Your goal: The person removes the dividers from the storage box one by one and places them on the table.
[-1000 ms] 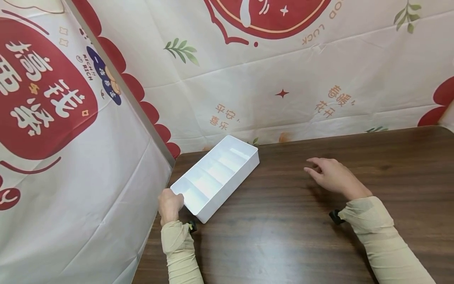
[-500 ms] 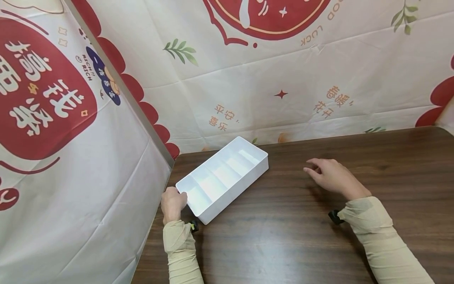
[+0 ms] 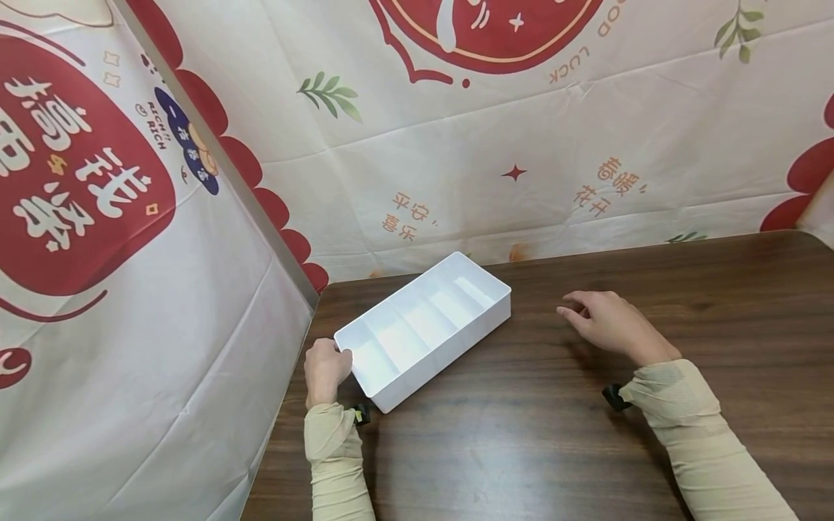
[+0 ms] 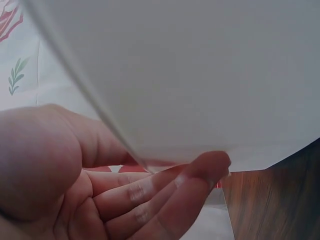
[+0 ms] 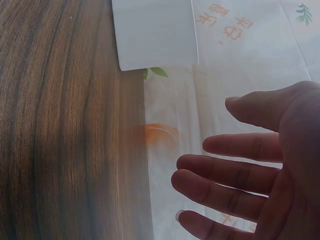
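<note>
A white divided storage box [image 3: 449,340] with several compartments lies at a slant on the dark wooden table. My left hand [image 3: 326,370] holds its near left corner, thumb over the rim. In the left wrist view the fingers [image 4: 200,185] curl against the lower edge of the white box [image 4: 200,90]. Off to the right of the box, my right hand [image 3: 615,325] hovers above the table, touching nothing. Its fingers [image 5: 225,192] are loosely spread in the right wrist view, where the end of the box [image 5: 155,37] shows at the top.
The wooden table [image 3: 508,434] meets a printed white cloth [image 3: 456,159] hung along the back. On the left hangs another printed cloth [image 3: 215,347], close beside my left hand and the table's left edge.
My left hand has moved slightly right with the storage box; the box's far end has swung right and its slant has turned. The right hand has barely moved.
</note>
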### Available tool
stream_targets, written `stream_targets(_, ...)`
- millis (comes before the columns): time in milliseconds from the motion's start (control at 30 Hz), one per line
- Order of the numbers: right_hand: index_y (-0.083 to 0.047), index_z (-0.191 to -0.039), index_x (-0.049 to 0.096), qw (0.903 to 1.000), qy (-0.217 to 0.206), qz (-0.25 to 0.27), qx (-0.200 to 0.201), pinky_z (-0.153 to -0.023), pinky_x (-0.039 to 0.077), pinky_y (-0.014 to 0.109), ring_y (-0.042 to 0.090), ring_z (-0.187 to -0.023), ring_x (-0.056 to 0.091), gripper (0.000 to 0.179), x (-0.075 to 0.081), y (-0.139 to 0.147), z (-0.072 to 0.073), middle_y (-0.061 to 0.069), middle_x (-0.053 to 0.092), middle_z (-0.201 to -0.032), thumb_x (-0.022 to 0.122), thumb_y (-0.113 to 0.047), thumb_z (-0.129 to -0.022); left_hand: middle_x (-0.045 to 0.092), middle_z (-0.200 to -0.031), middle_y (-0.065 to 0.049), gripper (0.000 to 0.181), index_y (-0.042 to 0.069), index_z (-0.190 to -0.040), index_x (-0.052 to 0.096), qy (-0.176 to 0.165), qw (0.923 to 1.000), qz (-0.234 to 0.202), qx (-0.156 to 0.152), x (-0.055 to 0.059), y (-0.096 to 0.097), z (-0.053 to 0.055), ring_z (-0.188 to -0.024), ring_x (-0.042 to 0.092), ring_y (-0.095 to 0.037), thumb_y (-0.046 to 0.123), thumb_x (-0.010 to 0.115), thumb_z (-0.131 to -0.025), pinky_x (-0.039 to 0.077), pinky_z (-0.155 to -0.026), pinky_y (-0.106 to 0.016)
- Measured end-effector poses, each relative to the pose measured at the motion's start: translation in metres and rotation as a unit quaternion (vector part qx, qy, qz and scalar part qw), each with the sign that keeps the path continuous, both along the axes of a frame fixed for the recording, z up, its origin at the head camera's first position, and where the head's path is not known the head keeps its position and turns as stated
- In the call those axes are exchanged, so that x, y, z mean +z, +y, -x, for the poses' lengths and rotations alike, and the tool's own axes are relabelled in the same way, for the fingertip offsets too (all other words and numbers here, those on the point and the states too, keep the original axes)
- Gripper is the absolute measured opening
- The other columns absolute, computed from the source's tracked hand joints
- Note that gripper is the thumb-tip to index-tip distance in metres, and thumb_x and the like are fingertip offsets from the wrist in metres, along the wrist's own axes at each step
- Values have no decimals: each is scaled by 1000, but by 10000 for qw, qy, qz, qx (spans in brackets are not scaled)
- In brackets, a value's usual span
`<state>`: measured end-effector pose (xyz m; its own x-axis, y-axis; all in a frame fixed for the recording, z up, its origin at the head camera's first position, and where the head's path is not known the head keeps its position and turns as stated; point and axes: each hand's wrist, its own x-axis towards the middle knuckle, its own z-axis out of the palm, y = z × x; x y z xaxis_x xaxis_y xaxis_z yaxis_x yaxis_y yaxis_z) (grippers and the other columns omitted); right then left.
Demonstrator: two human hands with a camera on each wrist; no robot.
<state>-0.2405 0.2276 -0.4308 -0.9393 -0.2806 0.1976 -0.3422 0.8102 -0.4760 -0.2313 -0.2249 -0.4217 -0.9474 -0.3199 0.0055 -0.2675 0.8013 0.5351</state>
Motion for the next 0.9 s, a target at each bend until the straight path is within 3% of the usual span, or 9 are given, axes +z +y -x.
stream_targets(233, 7, -118, 64, 10000, 46, 42, -8, -69, 53, 45, 21, -79, 66, 37, -1, 1, 0, 11, 71, -91, 59, -24, -99, 59, -63, -9, 21, 2, -68, 63, -10, 9997, -117, -206, -2, 6, 3, -60, 51, -25, 8, 55, -86, 35, -50, -31)
stream_targets(467, 5, -114, 67, 9999, 126, -4, -10, -64, 50, 39, 16, -72, 60, 32, -4, 1, 2, 7, 69, -86, 60, -22, -99, 67, -74, -12, 20, -1, -86, 73, -84, 9989, -290, -371, -3, 15, 7, -65, 57, -25, 11, 57, -86, 40, -53, -31)
stream_targets(767, 1, -111, 69, 9999, 35, 87, -77, -62, 46, 35, 16, -69, 55, 29, -4, 0, 2, 4, 67, -83, 61, -23, -98, 65, -66, -6, 19, 1, -84, 73, -9, 9977, -369, -568, -5, 31, 10, -61, 54, -21, 10, 57, -86, 39, -52, -29)
stream_targets(900, 2, -113, 68, 9998, -49, 85, -148, -61, 47, 34, 17, -69, 55, 30, -4, 3, 3, 8, 69, -87, 61, -23, -98, 68, -71, -7, 19, 1, -90, 74, -14, 9967, -464, -672, -4, 36, 11, -64, 56, -20, 11, 58, -89, 41, -55, -29)
